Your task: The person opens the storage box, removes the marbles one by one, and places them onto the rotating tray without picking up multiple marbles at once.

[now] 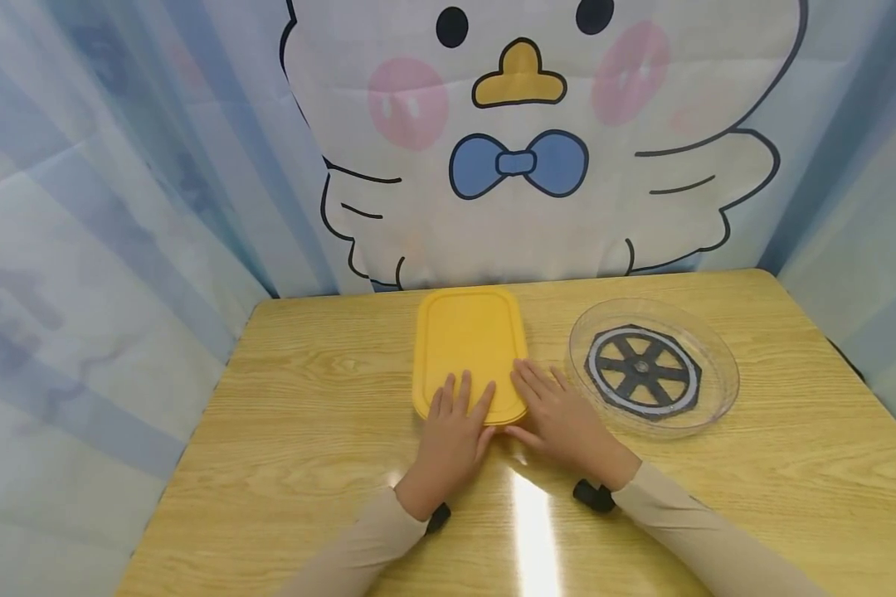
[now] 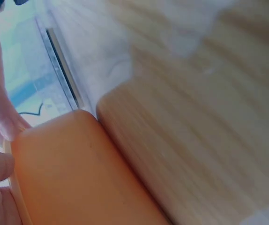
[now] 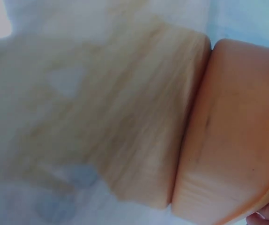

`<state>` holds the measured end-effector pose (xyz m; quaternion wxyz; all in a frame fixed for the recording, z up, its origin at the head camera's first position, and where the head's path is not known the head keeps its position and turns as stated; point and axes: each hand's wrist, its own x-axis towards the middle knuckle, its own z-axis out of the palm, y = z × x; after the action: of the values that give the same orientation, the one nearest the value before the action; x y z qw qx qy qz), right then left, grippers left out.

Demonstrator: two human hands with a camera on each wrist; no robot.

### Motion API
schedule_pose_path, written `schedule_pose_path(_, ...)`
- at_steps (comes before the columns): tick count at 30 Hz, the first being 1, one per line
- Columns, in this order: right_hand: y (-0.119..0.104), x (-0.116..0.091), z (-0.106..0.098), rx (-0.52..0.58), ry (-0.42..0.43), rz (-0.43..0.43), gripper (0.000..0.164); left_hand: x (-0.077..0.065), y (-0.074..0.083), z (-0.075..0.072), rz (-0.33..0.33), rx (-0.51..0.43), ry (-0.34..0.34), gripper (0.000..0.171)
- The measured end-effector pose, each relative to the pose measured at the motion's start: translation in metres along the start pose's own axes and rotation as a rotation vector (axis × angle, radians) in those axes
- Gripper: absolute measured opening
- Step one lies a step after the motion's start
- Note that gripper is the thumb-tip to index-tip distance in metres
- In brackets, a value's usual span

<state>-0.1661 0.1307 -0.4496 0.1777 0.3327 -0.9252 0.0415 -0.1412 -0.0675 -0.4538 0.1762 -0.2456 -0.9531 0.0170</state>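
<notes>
Two-handed, rested splayed left hand [image 1: 451, 439] on yellow lidded container [image 1: 468, 332], straight-fingered right hand [image 1: 564, 420] at its near-right edge; possibly risked sliding it through lopsided pressure.

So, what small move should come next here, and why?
Perhaps ease up the near edge of the yellow lid: it covers the box, the left hand rests over that edge, and the right hand touches the lid's right side close by.
</notes>
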Motion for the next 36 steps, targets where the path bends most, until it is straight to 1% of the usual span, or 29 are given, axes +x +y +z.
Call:
schedule_pose_path(4, 0.005, -0.004, 0.004, 0.058, -0.025, 0.069, 0.090, 0.003, 0.008, -0.001, -0.011, 0.008, 0.026, 0.053)
schedule_pose_path(8, 0.011, -0.007, 0.006, 0.102, -0.092, 0.153, 0.098, 0.003, 0.009, -0.001, -0.008, 0.005, 0.015, 0.053)
schedule_pose_path(11, 0.013, -0.008, 0.005, 0.091, -0.121, 0.173, 0.097, 0.003, 0.006, -0.004, 0.003, -0.009, -0.026, 0.053)
schedule_pose_path(13, 0.013, -0.008, 0.005, 0.074, -0.136, 0.170, 0.095, 0.003, 0.003, -0.007, 0.017, -0.021, -0.051, 0.053)
schedule_pose_path(15, 0.012, -0.008, 0.006, 0.063, -0.152, 0.166, 0.094, 0.002, -0.001, -0.011, 0.041, -0.024, -0.053, 0.053)
schedule_pose_path(17, 0.011, -0.007, 0.006, 0.057, -0.168, 0.163, 0.093, 0.001, -0.005, -0.013, 0.071, -0.018, -0.017, 0.051)
schedule_pose_path(19, 0.011, -0.007, 0.006, 0.056, -0.178, 0.159, 0.093, 0.000, -0.010, -0.015, 0.109, -0.007, 0.049, 0.046)
schedule_pose_path(22, 0.012, -0.007, 0.007, 0.046, -0.191, 0.160, 0.093, 0.001, -0.014, -0.017, 0.160, 0.009, 0.151, 0.032)
schedule_pose_path(24, 0.013, -0.007, 0.008, 0.038, -0.198, 0.162, 0.093, 0.002, -0.016, -0.018, 0.182, 0.000, 0.191, 0.024)
schedule_pose_path(25, 0.014, -0.006, 0.008, 0.033, -0.200, 0.161, 0.094, 0.002, -0.017, -0.019, 0.186, -0.010, 0.199, 0.022)
schedule_pose_path(28, 0.015, -0.006, 0.010, 0.029, -0.196, 0.159, 0.094, 0.003, -0.016, -0.022, 0.174, -0.049, 0.189, 0.018)
schedule_pose_path(32, 0.015, -0.005, 0.010, 0.042, -0.182, 0.155, 0.095, 0.003, -0.015, -0.027, 0.127, -0.097, 0.161, 0.015)
schedule_pose_path(34, 0.015, -0.005, 0.009, 0.048, -0.178, 0.153, 0.095, 0.003, -0.015, -0.030, 0.098, -0.123, 0.162, 0.016)
schedule_pose_path(36, 0.015, -0.005, 0.009, 0.048, -0.177, 0.152, 0.095, 0.002, -0.016, -0.033, 0.068, -0.159, 0.178, 0.018)
